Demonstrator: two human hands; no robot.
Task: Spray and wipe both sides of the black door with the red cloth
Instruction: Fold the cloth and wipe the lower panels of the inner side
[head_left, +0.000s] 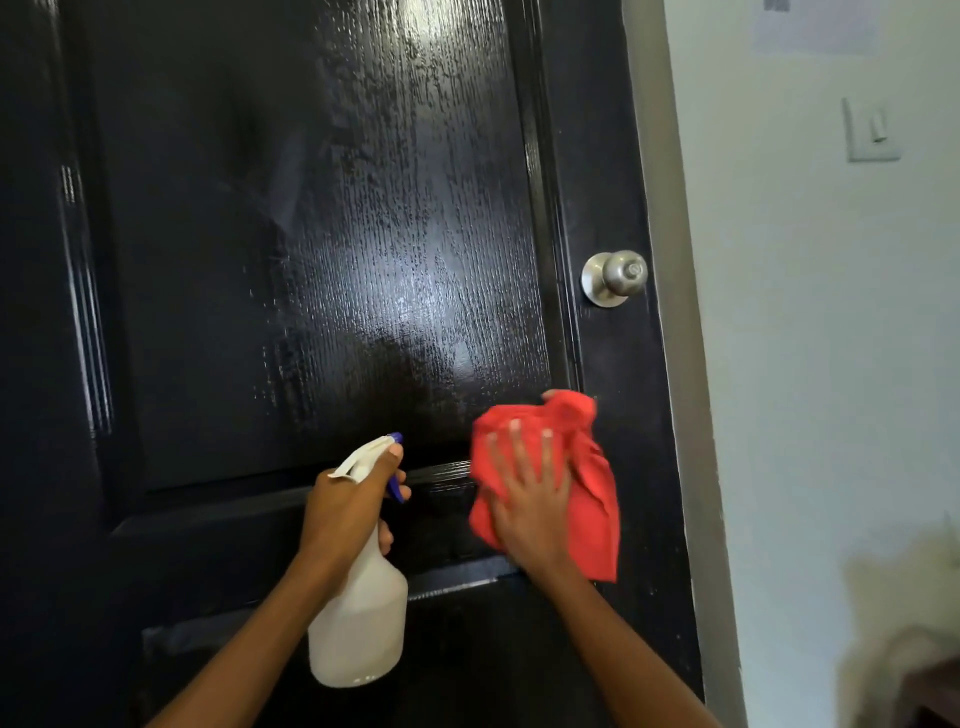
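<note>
The left hand (345, 512) grips a white spray bottle (358, 618), its contents not discernible. Below the door knob (615, 277), the right hand (530, 512), fingers spread flat, presses the red cloth (592, 488) against the black door (311, 234), near its right edge.

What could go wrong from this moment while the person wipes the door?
1. The upper panel of the black door looks wet; the red cloth under the right hand is low, so drips may dry as streaks.
2. The cloth is near the door knob, which may get smeared.
3. The left hand holds the spray bottle by its neck; it might slip.
</note>
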